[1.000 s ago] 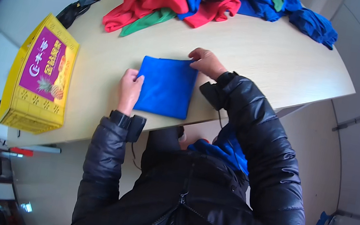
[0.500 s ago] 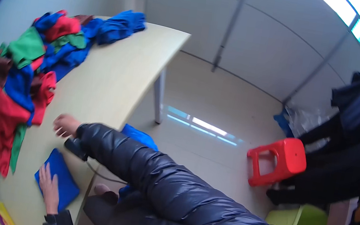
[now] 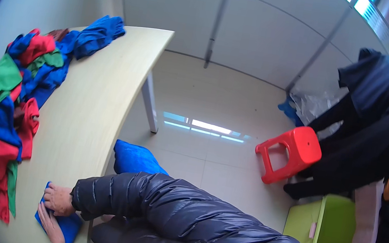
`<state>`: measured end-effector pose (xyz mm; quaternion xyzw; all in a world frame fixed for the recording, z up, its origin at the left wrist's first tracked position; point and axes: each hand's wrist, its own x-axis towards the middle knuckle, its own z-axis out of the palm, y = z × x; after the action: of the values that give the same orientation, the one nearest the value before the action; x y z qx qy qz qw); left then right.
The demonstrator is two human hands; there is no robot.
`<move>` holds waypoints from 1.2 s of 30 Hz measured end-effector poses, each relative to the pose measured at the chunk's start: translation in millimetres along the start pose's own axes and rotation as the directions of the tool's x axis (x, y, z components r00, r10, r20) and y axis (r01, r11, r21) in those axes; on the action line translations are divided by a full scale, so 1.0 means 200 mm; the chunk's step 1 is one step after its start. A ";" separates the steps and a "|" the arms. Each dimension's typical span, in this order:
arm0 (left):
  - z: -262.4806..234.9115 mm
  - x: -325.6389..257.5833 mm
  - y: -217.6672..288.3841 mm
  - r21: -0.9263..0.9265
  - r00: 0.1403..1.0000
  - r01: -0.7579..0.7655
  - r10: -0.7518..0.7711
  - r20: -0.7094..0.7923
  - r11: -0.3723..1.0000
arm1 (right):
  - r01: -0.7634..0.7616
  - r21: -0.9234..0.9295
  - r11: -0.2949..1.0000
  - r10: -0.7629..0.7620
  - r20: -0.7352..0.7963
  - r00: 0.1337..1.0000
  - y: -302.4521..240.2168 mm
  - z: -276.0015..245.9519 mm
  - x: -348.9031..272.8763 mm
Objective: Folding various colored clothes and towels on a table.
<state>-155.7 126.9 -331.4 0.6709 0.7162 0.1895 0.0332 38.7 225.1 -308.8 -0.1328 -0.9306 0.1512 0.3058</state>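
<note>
A folded blue cloth [image 3: 68, 225] lies flat near the table's front edge, at the lower left. My left hand [image 3: 52, 229] rests on it with the fingers stretched out. Just beyond, my right hand [image 3: 59, 200] is closed with curled fingers on the cloth's far part, its fingertips partly hidden. The two hands touch or nearly touch. Along the wall side of the table runs a loose heap of crumpled cloths [image 3: 4, 120] in red, blue, green and brown. One bunched blue cloth [image 3: 96, 37] sits at its far end.
The pale wooden table [image 3: 89, 104] curves along the left. Below its edge is a blue bundle [image 3: 139, 159]. On the floor at right are a red plastic stool [image 3: 297, 151] and a green bin [image 3: 304, 219]. Two people [image 3: 363, 144] in dark clothes bend over beyond them.
My right hand has come down onto the blue cloth beside my left hand; before, it hovered over the table farther off. The whole view has shifted slightly.
</note>
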 end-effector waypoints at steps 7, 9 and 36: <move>-0.13 -0.10 0.21 0.104 0.999 0.049 -0.048 -0.011 0.993 | 0.037 0.216 0.976 -0.023 -0.066 0.998 -0.03 0.06 0.06; -0.15 -0.14 0.24 0.109 0.997 0.065 -0.061 -0.041 0.992 | 0.075 0.281 0.957 -0.033 -0.150 0.988 -0.05 0.02 0.06; -0.17 -0.43 0.53 0.223 0.976 0.148 -0.106 -0.192 0.963 | 0.001 -0.194 0.981 0.072 0.365 0.928 -0.10 -0.12 0.05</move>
<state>-56.9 37.9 -284.7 0.6030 0.7754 0.1596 -0.0989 42.0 215.3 -277.9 -0.1475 -0.9791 0.0891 0.1078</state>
